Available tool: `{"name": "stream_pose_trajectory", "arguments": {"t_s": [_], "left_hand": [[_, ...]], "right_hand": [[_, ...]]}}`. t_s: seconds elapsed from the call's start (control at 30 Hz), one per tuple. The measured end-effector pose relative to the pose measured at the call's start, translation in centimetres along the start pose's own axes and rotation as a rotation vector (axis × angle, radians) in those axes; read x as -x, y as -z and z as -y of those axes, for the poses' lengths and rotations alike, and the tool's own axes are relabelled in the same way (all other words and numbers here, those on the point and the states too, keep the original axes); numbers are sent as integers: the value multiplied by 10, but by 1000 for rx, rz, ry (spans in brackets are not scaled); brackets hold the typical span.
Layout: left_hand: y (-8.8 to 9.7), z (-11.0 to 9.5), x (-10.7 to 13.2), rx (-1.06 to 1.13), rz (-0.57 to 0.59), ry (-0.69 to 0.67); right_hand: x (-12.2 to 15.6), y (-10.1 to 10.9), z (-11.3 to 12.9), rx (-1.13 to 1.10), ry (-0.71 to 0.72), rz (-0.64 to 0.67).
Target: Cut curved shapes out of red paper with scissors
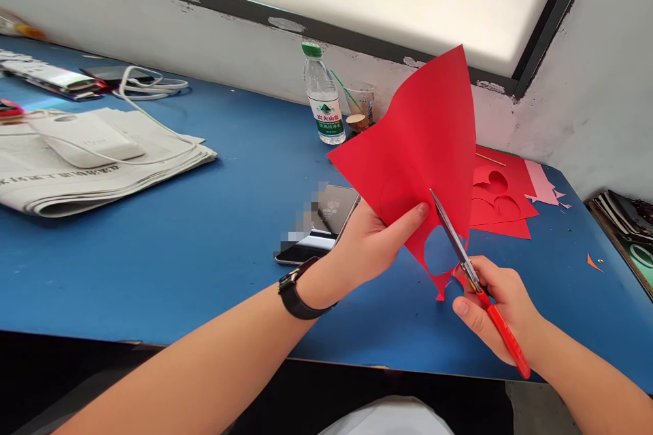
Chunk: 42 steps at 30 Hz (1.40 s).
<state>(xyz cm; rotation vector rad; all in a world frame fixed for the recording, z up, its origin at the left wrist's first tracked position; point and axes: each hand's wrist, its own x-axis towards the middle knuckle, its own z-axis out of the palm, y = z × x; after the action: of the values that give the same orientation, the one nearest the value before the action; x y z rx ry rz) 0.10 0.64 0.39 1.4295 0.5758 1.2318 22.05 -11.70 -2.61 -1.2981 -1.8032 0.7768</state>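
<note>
At 5 o'clock from the red sheet [433, 129], the right hand [513, 306] is closed around the handles of the scissors [505, 336]; whether the blades are slightly parted cannot be told. The left hand [370, 248], wearing a black watch [298, 292], pinches the sheet from 7 o'clock, thumb on top, other fingers hidden. The sheet is held up over the front of the blue table [229, 217], the blades lying across it.

The cutting looks partway along: a rounded opening and ragged strips mark the lower end, while the broad upper part is uncut and seems to be what is left. The sheet bends, its long axis running roughly 6 to 12 o'clock, one corner pointing to 12 and another to 9. The scissors lie along 5 to 11 o'clock, tips toward 11.

Farther out from the sheet, a phone [334, 207] lies at 8 o'clock, cut red paper [515, 180] at 4, a water bottle [328, 112] at 10, and folded newspaper [66, 183] at 9.
</note>
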Motion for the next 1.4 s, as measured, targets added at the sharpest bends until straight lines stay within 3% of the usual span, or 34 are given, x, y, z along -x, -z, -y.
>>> {"name": "stream_pose_trajectory", "arguments": {"t_s": [0.23,0.7,1.0,1.4], "left_hand": [[0,4,-1,31,-4,-20],[1,7,-3,53,38,-115],[4,15,-4,34,83,-168],[3,10,-5,-36,49,-180]], "right_hand": [[-1,-1,-4,-35,-62,-13],[2,-3,-7,3,-11,-28],[3,-3,-6,3,-22,12],[-4,0,4,45,-81,88]]}}
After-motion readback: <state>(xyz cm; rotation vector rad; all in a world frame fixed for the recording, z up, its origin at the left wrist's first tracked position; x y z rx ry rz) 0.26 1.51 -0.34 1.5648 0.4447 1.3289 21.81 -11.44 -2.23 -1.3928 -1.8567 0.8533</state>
